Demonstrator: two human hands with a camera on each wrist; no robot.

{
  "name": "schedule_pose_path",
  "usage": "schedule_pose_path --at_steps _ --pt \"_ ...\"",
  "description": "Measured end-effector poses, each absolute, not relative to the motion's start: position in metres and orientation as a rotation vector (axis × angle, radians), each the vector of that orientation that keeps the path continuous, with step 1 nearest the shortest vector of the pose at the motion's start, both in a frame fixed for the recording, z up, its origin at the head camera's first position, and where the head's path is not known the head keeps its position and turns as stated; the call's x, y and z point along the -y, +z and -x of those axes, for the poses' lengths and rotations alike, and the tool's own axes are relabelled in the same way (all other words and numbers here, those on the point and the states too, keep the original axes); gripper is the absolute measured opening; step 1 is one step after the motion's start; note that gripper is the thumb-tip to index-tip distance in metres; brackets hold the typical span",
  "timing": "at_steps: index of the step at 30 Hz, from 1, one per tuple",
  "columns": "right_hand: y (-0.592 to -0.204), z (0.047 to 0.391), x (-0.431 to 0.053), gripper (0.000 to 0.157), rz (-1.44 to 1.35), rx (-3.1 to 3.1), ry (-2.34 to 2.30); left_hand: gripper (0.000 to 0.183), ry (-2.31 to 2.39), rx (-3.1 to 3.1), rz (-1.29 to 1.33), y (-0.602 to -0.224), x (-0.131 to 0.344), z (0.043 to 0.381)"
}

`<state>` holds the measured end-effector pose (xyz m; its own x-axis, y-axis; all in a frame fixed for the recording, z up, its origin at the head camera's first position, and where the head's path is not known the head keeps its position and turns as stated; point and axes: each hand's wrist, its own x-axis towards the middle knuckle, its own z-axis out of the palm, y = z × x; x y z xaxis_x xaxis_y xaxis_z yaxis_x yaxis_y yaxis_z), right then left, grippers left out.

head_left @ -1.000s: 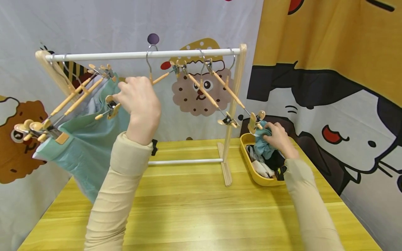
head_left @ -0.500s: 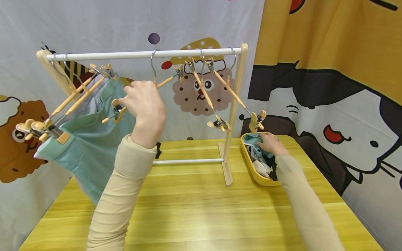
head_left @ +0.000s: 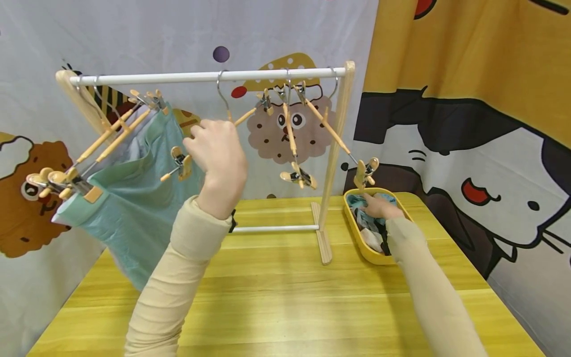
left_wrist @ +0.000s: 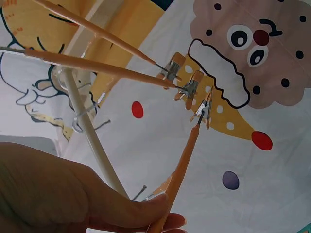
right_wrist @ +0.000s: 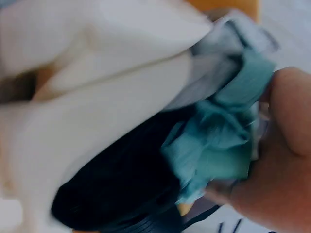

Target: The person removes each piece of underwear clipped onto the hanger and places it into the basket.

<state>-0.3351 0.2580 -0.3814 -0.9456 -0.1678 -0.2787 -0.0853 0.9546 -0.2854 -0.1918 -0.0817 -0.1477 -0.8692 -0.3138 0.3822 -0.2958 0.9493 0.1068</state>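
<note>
My left hand (head_left: 220, 158) grips the wooden bar of a clip hanger (head_left: 245, 116), whose hook is over the white rail (head_left: 178, 77). In the left wrist view my thumb and fingers pinch this hanger's bar (left_wrist: 182, 170); the visible clip beyond them bears no garment. My right hand (head_left: 381, 206) is down in the yellow basket (head_left: 357, 238) among crumpled clothes. Seen from the right wrist, its thumb and fingers curl round a bunched teal garment (right_wrist: 221, 128), with the fingertips partly hidden. Beside it lie a black garment (right_wrist: 121, 170) and a blurred whitish one (right_wrist: 126, 92).
A teal garment (head_left: 134, 213) hangs clipped at the rack's left end, a pale one behind it. Two more hangers without garments hang at the right; the clip (head_left: 367, 171) of one juts over the basket. The rack's wooden foot (head_left: 322, 238) stands on the table left of the basket.
My right hand has lowered the teal garment from above the basket's rim down into it. My left hand has shifted slightly right with its hanger, and the neighbouring hanger has swung leftward.
</note>
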Motion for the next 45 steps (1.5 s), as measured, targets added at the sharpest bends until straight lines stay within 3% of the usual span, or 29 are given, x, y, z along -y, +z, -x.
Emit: schedule_pose_path --at_steps 5,17,25,35,45 --pt "-0.367 0.327 -0.241 0.069 0.206 -2.918 -0.528 0.028 0.014 2.680 -0.386 -0.151 0.074 0.186" --pt "-0.324 0.295 -0.183 0.075 0.555 -2.798 -1.378 0.029 0.135 2.623 -0.333 -0.155 0.066 0.174" --pt "-0.331 0.289 -0.168 0.056 0.747 -2.633 -1.685 0.028 -0.027 2.408 -0.264 -0.161 0.078 0.156" --pt "-0.335 0.284 -0.157 0.043 0.718 -2.657 -1.808 0.072 -0.514 2.251 -0.174 -0.179 0.095 0.133" --pt "-0.331 0.278 -0.149 0.037 0.647 -2.726 -1.842 0.046 -0.622 2.141 -0.023 -0.197 0.099 0.124"
